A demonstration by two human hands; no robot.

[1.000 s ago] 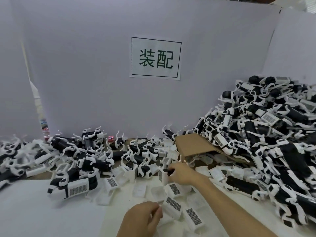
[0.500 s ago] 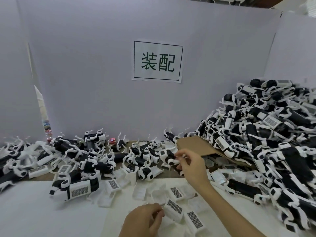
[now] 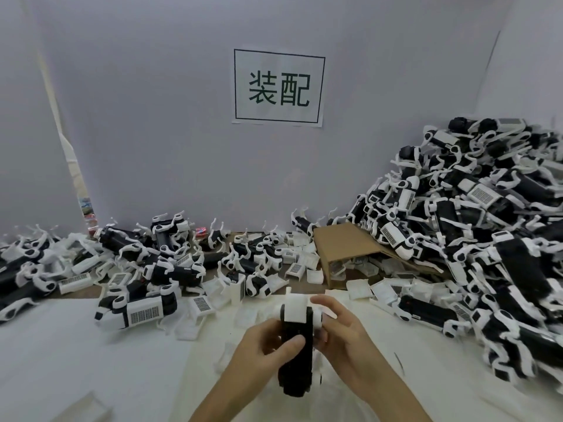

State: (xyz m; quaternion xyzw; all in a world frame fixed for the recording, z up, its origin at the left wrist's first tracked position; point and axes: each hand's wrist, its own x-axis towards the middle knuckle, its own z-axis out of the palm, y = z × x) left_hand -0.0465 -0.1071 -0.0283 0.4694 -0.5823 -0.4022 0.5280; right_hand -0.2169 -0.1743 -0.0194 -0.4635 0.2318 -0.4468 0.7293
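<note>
Brought near now, the black body [image 3: 297, 370] with its white cap [image 3: 300, 312] is clamped by the curled fingers of the left hand [image 3: 265, 345] and right hand [image 3: 347, 339]; fitting is judged begun.

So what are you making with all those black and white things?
A person is fitting small parts together at a table. The left hand grips a black piece, and the right hand holds it near the white cap on its top end. A big pile of black-and-white pieces lies on the right. Loose white caps lie by a cardboard box.
</note>
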